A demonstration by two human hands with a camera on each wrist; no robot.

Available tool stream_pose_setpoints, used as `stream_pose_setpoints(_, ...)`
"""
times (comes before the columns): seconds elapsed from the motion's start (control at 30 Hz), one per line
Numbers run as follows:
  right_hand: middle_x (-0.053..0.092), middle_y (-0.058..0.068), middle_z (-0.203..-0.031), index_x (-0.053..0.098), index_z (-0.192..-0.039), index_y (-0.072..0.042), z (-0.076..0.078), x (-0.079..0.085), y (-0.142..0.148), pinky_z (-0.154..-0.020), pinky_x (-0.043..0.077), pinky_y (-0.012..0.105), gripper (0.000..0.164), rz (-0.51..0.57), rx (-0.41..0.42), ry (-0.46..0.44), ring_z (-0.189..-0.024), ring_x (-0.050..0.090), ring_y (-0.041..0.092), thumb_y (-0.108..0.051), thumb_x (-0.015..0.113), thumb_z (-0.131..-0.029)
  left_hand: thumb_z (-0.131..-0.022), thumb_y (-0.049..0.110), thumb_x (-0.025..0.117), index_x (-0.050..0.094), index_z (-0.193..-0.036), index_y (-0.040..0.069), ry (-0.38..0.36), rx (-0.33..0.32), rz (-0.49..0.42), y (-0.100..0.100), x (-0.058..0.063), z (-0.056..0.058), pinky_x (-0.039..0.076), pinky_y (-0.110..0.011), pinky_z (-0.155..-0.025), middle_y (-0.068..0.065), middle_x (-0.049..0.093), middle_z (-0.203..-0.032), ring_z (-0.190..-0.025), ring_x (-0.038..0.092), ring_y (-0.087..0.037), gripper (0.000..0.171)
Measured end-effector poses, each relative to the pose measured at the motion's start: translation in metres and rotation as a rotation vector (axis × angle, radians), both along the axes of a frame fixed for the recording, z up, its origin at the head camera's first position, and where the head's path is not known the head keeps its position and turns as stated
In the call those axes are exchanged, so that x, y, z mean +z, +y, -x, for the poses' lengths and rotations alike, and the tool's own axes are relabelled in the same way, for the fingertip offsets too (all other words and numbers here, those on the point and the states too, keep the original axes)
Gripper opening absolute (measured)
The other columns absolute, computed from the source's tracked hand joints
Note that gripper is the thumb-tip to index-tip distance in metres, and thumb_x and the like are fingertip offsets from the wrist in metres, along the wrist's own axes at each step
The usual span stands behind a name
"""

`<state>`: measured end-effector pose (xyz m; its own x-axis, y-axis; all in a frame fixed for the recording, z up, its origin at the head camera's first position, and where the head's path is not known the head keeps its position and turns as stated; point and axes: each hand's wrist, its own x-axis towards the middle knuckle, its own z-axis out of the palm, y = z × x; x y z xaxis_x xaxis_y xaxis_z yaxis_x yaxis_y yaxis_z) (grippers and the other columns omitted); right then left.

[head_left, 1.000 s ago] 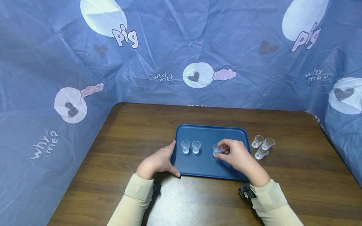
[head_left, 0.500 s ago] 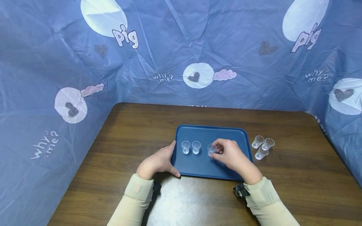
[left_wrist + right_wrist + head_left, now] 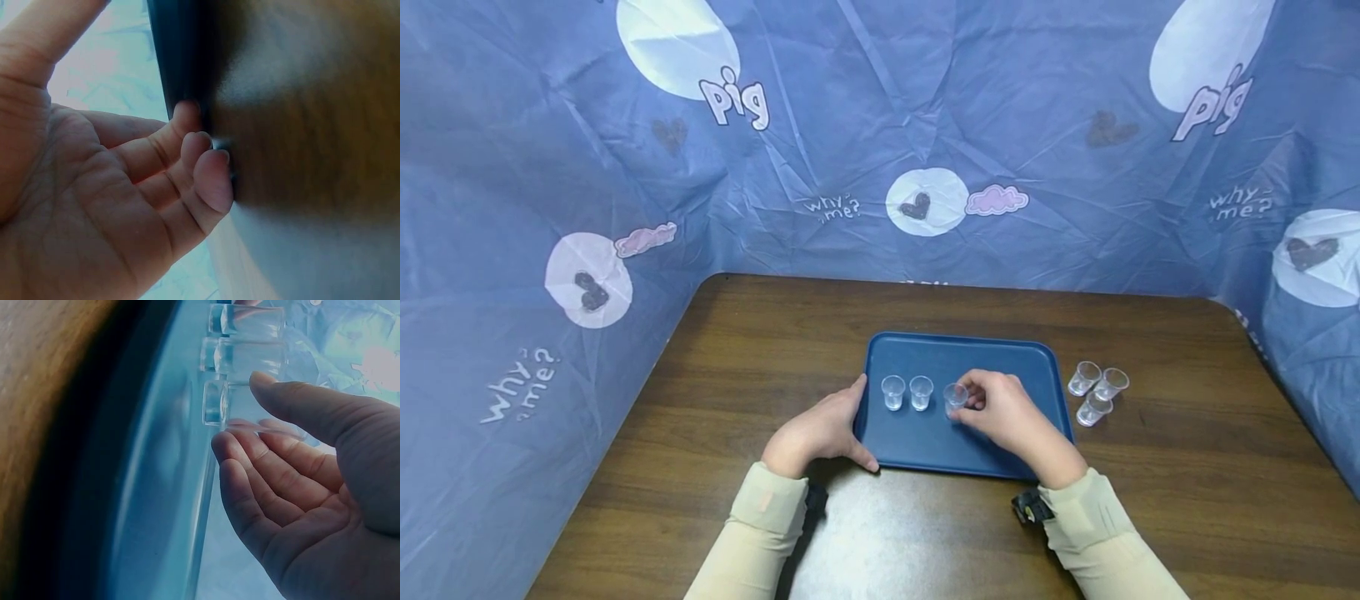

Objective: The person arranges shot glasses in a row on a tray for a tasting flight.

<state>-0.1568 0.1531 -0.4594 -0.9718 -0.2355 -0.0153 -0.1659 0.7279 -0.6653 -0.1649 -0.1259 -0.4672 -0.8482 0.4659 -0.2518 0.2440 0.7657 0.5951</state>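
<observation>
Clear cups (image 3: pixel 921 394) are set out in a left-to-right row of three on a blue tray (image 3: pixel 970 454). The rightmost cup (image 3: pixel 953 401), upright near the middle, is pinched between thumb and fingers of the right hand (image 3: pixel 1006 414). The tray's left edge is touched by the left hand (image 3: pixel 823 427), thumb and fingers spread wide. Three more cups (image 3: pixel 1093 408) are clustered right of the tray on the wooden table (image 3: pixel 1180 467).
</observation>
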Motion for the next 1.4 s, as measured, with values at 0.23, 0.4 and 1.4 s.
stream_pose_setpoints(0.23,0.066,-0.001,-0.088,0.071,-0.100,-0.007,0.001,-0.004,-0.001,-0.071,0.054,0.034,0.026,0.006,0.000,0.015,-0.079,0.062,0.014,-0.014,0.088,-0.081,-0.061,0.031,0.101,0.013,-0.159,-0.009,-0.005,-0.001,0.008,0.000,0.000,0.000,0.031,-0.045,-0.115,-0.027,0.030,-0.159,-0.143,0.036,-0.035,0.138)
stream_pose_setpoints(0.4,0.066,-0.001,-0.089,0.072,-0.102,-0.007,0.002,-0.005,-0.003,-0.072,0.055,0.035,0.027,-0.003,-0.007,0.001,-0.080,0.062,0.014,-0.013,0.088,-0.082,-0.061,0.031,0.102,0.013,-0.159,-0.009,-0.007,0.000,0.006,0.000,0.000,0.001,0.031,-0.044,-0.115,-0.027,0.031,-0.158,-0.142,0.036,-0.035,0.138)
stream_pose_setpoints(1.4,0.068,0.002,-0.091,0.072,-0.107,-0.004,0.010,-0.011,-0.006,-0.074,0.055,0.036,0.030,-0.014,-0.039,0.009,-0.082,0.063,0.015,-0.012,0.087,-0.083,-0.061,0.032,0.101,0.013,-0.159,-0.007,-0.015,0.007,0.013,0.000,-0.001,0.001,0.031,-0.045,-0.115,-0.025,0.031,-0.159,-0.143,0.035,-0.035,0.138)
